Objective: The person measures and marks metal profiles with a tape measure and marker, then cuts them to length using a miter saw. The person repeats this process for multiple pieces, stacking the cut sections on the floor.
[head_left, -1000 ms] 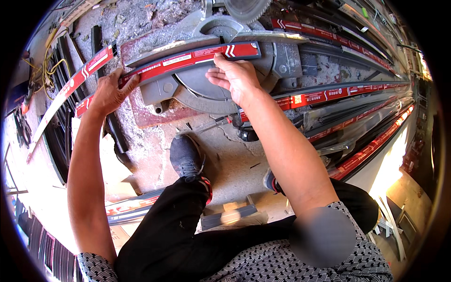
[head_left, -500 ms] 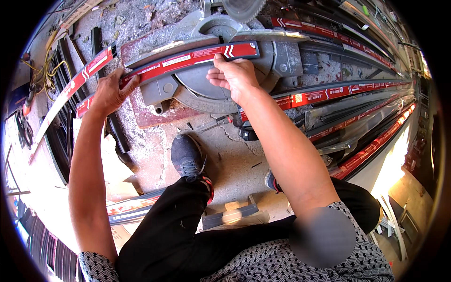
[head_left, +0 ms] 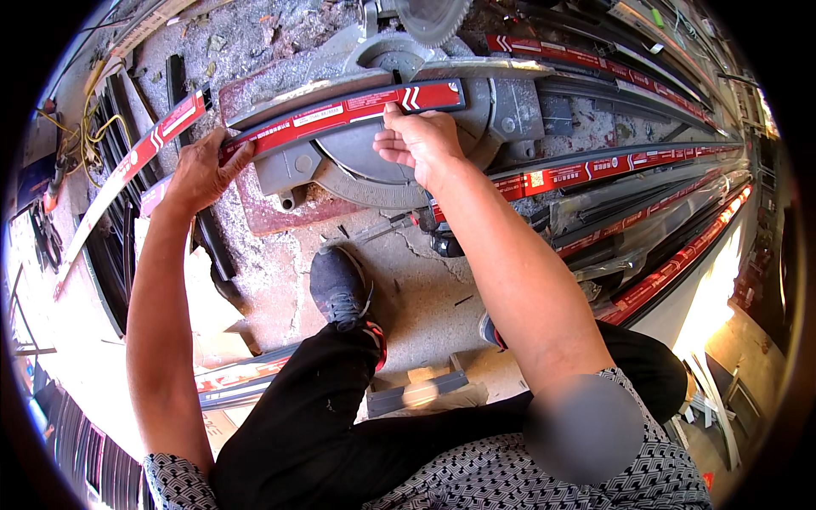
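Red-wrapped profile (head_left: 340, 115) under both hands' apparently closed grip

Under you lies a cracked concrete floor (head_left: 425, 297) with your dark sneaker (head_left: 338, 287) planted near the middle. To your right, long red-taped profiles (head_left: 595, 174) stretch away — more of them, wrapped in clear film (head_left: 671, 272), lie nearer. Far left you have yellow cables (head_left: 89, 136); near you, a small wood block (head_left: 422, 393).
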The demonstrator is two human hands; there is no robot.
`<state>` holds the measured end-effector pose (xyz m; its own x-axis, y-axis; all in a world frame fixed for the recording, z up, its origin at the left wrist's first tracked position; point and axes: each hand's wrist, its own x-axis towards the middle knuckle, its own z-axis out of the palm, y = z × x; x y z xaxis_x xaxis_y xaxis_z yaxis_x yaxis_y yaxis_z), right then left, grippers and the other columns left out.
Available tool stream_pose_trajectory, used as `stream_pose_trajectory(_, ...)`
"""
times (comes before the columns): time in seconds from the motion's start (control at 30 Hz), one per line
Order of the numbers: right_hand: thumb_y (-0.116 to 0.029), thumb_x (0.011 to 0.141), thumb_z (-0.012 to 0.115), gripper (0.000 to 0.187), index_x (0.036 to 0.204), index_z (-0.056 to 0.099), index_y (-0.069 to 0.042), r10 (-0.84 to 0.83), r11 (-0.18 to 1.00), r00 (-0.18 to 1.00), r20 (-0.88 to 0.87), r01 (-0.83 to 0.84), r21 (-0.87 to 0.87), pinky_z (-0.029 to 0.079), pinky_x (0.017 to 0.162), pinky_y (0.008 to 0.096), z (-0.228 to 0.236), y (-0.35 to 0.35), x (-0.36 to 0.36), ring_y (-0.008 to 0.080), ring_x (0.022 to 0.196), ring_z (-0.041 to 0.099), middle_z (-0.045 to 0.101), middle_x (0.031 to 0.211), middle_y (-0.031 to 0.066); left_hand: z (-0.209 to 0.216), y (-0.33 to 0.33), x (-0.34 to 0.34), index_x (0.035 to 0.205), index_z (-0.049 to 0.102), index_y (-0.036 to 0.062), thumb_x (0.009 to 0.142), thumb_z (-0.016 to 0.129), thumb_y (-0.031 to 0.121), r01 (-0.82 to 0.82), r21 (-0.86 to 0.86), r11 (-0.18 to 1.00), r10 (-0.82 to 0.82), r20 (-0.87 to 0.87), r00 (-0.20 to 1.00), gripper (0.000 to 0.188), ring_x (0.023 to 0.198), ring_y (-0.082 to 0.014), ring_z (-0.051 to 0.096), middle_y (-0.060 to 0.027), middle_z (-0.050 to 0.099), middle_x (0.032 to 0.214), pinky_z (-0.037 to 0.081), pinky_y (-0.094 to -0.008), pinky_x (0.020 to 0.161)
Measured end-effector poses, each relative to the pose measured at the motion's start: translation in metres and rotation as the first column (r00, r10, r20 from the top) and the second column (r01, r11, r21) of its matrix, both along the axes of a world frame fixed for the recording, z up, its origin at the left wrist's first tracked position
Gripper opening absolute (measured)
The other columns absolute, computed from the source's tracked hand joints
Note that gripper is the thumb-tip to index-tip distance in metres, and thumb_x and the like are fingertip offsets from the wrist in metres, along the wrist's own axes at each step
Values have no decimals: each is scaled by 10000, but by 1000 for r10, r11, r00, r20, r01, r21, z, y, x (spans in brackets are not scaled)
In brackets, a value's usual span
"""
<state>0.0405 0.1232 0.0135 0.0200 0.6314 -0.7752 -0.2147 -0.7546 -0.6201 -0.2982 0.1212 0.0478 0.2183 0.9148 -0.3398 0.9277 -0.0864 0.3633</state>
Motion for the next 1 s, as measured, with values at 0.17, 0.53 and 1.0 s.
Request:
stream_pose_trajectory(0.17, -289, 962, 770, 275, 929, 709, -22, -5, 1000, 1000, -9, 5, 10, 619, 654, 327, -1, -1, 0, 229, 747, 754, 749, 851, 136, -4, 1, 2, 982, 609, -19, 1007, 561, 626, 31, 30, 999, -31, -25, 999, 647, 936, -456, 683, -267, 697, 978, 507, -507, 871)
stream_pose_trajectory(0.53, -281, 972, 752, 267, 931, 692, -24, -31, 998, 999, -30, 32, 44, 614, 608, 330, -7, -4, -1, 234, 684, 742, 734, 814, 134, -4, 14, 21, 1120, 713, -42, 933, 577, 742, -121, -174, 977, 116, -38, 993, 818, 1039, -447, 694, -293, 725, 1038, 512, -498, 915)
stream_pose_trajectory(1.0, -184, 951, 739, 181, 987, 687, -15, 6, 947, 983, 185, -65, 314, 627, 690, 331, 63, 9, 75, 176, 737, 724, 732, 855, 86, -13, 20, 10, 1030, 710, -57, 843, 572, 864, -121, -239, 963, 100, -95, 990, 950, 1023, -442, 700, -294, 722, 1016, 507, -506, 904)
